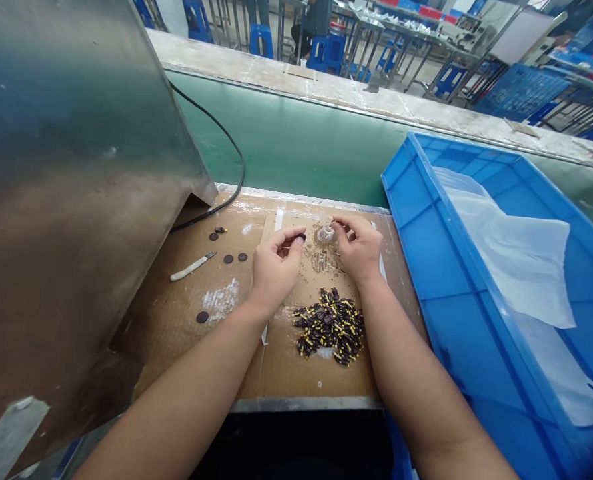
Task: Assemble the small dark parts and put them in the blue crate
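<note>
My left hand (pixel 277 265) pinches a small black disc (pixel 301 237) between thumb and fingertips, above the cardboard. At a small clear cup (pixel 325 233), my right hand (pixel 359 248) has thumb and forefinger pressed together; whatever they hold is too small to make out. Below both hands lies a pile of small black parts with yellow ends (pixel 330 325). Left of my left hand, several similar dark discs (pixel 229 259) are scattered, along with a white-handled knife (pixel 193 266). Specks and wet-looking stains surround the cup.
A large metal housing (pixel 86 173) stands at the left, with a black cable (pixel 236 153) looping from it. On the right, a blue crate (pixel 456 267) holds white sheets (pixel 521 260). A green barrier (pixel 286 137) runs behind the cardboard-covered table (pixel 256 373).
</note>
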Demonstrator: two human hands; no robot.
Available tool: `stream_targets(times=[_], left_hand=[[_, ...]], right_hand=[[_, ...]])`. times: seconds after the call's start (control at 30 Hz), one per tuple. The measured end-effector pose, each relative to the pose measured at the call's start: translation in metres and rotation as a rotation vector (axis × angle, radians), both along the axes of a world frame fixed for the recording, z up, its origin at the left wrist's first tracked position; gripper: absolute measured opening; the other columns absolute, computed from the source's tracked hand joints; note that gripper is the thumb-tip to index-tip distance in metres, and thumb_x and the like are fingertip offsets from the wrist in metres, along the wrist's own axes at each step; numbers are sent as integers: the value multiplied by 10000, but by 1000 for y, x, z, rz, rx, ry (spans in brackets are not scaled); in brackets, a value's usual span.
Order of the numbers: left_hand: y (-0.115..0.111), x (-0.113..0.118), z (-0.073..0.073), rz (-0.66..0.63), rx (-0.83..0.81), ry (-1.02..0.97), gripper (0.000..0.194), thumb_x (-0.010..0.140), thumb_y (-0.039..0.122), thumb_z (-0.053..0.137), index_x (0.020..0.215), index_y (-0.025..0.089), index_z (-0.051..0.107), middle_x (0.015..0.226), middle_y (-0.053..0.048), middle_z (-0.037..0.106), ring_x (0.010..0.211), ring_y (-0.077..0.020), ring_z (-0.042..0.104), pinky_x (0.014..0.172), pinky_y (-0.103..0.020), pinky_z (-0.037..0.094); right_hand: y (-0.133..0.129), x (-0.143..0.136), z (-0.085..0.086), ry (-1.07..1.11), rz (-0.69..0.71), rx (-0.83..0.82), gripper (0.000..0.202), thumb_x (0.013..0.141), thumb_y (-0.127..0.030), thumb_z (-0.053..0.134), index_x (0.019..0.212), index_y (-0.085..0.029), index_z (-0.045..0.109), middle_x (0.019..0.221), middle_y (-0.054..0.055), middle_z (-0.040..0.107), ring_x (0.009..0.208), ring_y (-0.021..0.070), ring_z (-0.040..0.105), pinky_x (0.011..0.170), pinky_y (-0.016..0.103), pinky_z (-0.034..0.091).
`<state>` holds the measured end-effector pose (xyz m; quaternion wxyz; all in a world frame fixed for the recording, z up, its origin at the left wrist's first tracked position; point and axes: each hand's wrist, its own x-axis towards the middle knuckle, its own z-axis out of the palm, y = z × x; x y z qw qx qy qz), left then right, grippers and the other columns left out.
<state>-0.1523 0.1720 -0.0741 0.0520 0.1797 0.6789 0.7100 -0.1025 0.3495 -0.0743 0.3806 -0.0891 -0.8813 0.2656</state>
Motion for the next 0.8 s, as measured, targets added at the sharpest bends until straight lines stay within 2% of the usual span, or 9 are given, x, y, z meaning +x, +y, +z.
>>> stream_targets(times=[0.17, 0.27, 0.33, 0.43, 0.5, 0.6, 0.67, 0.8], left_hand=[[1, -2, -5, -5, 19, -41, 283, 876, 262, 676, 1138, 175, 740, 1049, -117, 734, 931, -200, 691, 898, -366, 573], [1, -2, -9, -20, 27, -67, 319, 860, 261, 695, 1166, 178, 734, 1058, -123, 734, 935, -207, 695, 903, -381, 580], [1, -3, -9, -29, 33, -76, 329, 850, 253, 704, 1169, 176, 733, 1067, -125, 734, 955, -209, 694, 922, -384, 578], [1, -2, -7, -37, 28, -99, 344, 838, 263, 721, 1169, 169, 732, 1072, -124, 735, 952, -204, 696, 921, -376, 584], [1, -2, -5, -45, 20, -108, 351, 833, 272, 730, 1169, 170, 731, 1061, -119, 738, 933, -199, 698, 908, -371, 589], [1, -1, -2, -63, 18, -116, 337, 826, 281, 741, 1144, 169, 740, 1031, -114, 744, 912, -201, 704, 902, -380, 593], [1, 1, -2, -75, 16, -101, 321, 826, 294, 750, 1126, 178, 748, 1047, -112, 743, 929, -209, 706, 913, -391, 591], [1, 3, -2, -84, 15, 50, 260, 856, 287, 735, 1103, 211, 758, 1093, -102, 735, 983, -210, 696, 955, -403, 572]], right_hand=[[-6, 4, 12, 172, -89, -25, 182, 968, -287, 584, 1062, -221, 726, 1014, 62, 740, 836, 185, 648, 728, 347, 526], [-7, 7, 21, 102, -116, -24, 142, 935, -280, 623, 985, -225, 744, 918, 40, 745, 717, 168, 617, 699, 352, 514], [-7, 10, 25, 48, -124, -83, 131, 923, -288, 636, 949, -222, 746, 849, 26, 736, 651, 150, 593, 676, 346, 512], [-14, 19, 29, 93, -80, -371, 150, 913, -325, 654, 983, -213, 726, 895, 41, 727, 729, 156, 645, 649, 318, 542], [-23, 25, 28, 103, 53, -648, 169, 890, -352, 689, 995, -220, 704, 917, 43, 719, 804, 169, 684, 658, 306, 581], [-37, 31, 24, 57, 261, -1002, 208, 845, -374, 751, 978, -233, 674, 960, 40, 717, 881, 184, 718, 753, 330, 633], [-43, 32, 22, 27, 349, -1133, 214, 825, -366, 776, 951, -232, 666, 993, 43, 721, 924, 193, 727, 821, 352, 640], [-47, 30, 24, 19, 412, -1230, 202, 803, -346, 798, 912, -225, 680, 970, 38, 716, 964, 203, 726, 861, 360, 640]])
